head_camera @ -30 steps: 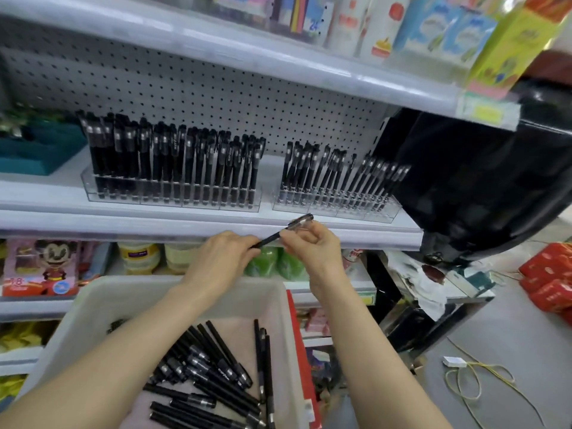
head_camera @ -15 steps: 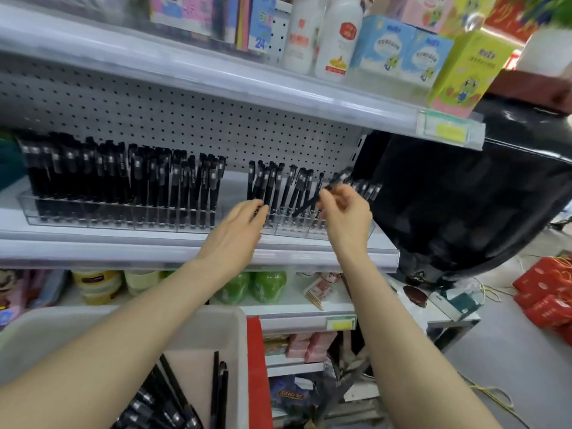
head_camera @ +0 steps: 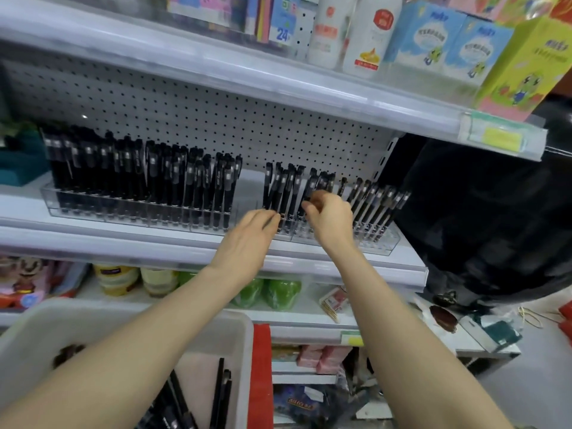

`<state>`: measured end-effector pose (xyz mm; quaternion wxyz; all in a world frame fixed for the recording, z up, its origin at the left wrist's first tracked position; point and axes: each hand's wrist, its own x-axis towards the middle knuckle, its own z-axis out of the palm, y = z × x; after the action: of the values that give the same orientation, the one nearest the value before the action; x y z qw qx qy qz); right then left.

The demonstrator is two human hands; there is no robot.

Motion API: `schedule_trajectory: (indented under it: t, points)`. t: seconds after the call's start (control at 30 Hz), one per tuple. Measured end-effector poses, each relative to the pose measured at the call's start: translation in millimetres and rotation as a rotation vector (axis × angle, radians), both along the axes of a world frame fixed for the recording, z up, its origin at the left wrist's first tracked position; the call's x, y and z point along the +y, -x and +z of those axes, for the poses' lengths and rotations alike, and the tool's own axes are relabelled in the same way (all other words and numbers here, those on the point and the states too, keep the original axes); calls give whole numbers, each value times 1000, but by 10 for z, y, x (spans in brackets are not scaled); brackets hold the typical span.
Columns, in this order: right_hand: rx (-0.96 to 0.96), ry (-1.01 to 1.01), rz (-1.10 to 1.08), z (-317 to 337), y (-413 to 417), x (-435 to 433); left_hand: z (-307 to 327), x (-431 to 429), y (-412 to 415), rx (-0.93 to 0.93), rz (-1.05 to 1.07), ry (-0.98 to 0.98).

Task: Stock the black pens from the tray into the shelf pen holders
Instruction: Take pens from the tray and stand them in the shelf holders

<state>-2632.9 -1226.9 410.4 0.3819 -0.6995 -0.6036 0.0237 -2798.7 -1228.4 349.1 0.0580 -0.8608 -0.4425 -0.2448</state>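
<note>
The right hand (head_camera: 329, 219), fingers curled, pinches the upper part of a slim black capped pen (head_camera: 313, 184) that stands tilted in the middle of the clear plastic pen holder (head_camera: 380, 246) on the white metal shelf (head_camera: 185, 252). The left hand (head_camera: 249, 232), fingers straight and relaxed, touches the pens at that holder's left end. More black pens (head_camera: 220, 394) lie in the white plastic tray (head_camera: 244, 329), well below and left of the holder.

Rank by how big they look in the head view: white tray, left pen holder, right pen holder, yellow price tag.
white tray (nearest, so inflated)
left pen holder
right pen holder
yellow price tag
</note>
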Motion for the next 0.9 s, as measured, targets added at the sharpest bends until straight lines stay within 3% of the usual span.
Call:
schedule_trajectory:
  t: [0.47,0.73,0.9]
  points:
    - [5,15,-73,-76,114,-10,-97,-6,129,-16,-38,-43]
    - [91,-75,-159,-156,280,-359,-128,-344,806,-137,-13,-32]
    - [110,-64,-83,-492,790,-736,-462,-514,1357,-105,4,-23]
